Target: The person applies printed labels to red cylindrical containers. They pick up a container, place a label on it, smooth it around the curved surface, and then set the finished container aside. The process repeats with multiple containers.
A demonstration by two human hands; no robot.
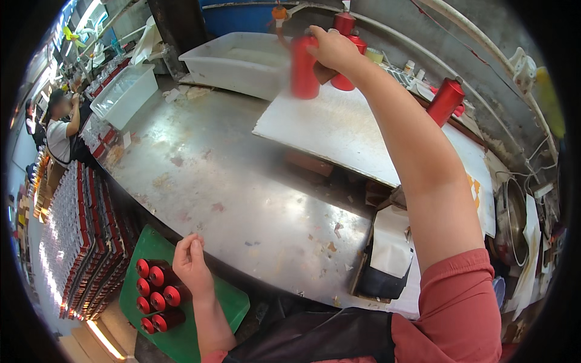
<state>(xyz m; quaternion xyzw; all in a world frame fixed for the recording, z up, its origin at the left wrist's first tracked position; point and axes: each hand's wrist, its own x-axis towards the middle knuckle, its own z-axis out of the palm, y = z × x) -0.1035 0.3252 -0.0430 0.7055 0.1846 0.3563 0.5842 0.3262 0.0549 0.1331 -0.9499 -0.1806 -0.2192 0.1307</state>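
Observation:
My right hand (335, 49) reaches far across the table, its fingers closed around the upper part of a red metal bottle (305, 68), which is blurred. The bottle is over the left end of a raised white board (336, 122). Close behind the hand are two more red bottles (344, 22), partly covered by it. A small brown piece (324, 74) shows under the palm; I cannot tell what it is. My left hand (193, 263) hovers by the near table edge, thumb against curled fingers, with nothing visible in it. Beside it, several red bottles (157, 301) lie on a green tray (222, 304).
A white plastic tub (236, 79) stands at the back of the stained metal table (218, 177). Another red bottle (445, 100) is behind my right forearm. Stacked racks (86, 245) rise at left, near a person (61, 127). A box with dark cloth (383, 281) sits at right.

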